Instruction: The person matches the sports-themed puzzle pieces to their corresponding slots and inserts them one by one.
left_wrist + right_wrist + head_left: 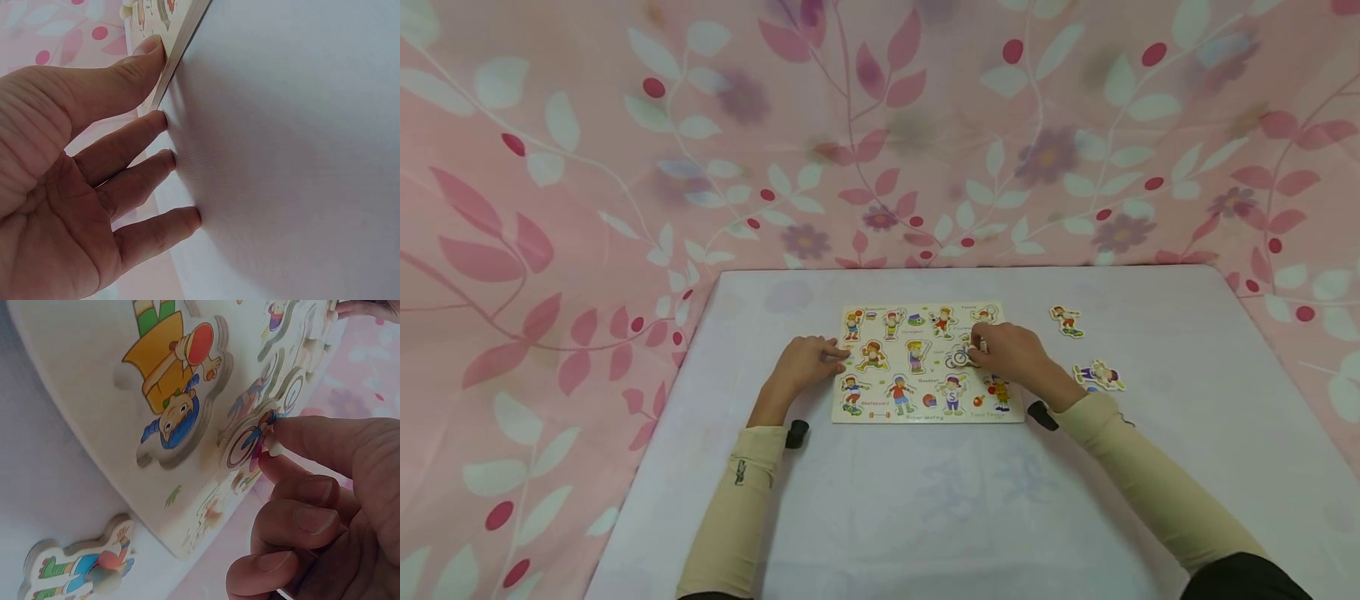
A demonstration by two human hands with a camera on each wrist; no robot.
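Observation:
A wooden peg puzzle board [925, 410] with cartoon sports figures lies flat on the table. My left hand [838, 356] rests at the board's left edge; in the left wrist view the thumb [147, 50] presses against the board's edge [184, 37] and the straight fingers [159, 122] touch the tabletop. My right hand [979, 350] is over the board's right part. Its thumb and forefinger [312, 434] pinch the small peg of the cyclist piece [247, 437], which sits at its recess. A figure in an orange dress [172, 375] lies seated beside it.
Two loose figure pieces lie on the white table right of the board, one farther back [1066, 320] and one nearer [1099, 376]; a loose piece [81, 569] also shows in the right wrist view. A pink floral cloth [880, 125] hangs behind the table.

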